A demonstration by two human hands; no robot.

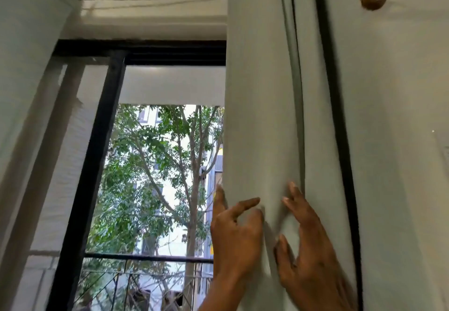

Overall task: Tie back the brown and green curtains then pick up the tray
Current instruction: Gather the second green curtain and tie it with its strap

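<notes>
Green curtain [262, 116], pinched at its edge by the left grip [234, 235] and merely pressed flat-fingered by the right grip [308, 245] beside it (a loose hold, I judge), could slip and fan out.

Daylight floods through the window [155, 177]; edges bow, with slight motion blur throughout.

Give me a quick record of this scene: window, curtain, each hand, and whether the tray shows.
window: black frame, tree outside
curtain: pale green, bunched right of the window, no tie visible
left hand: grips the curtain's left edge
right hand: fingers spread flat on its folds
tray: not in view
</notes>
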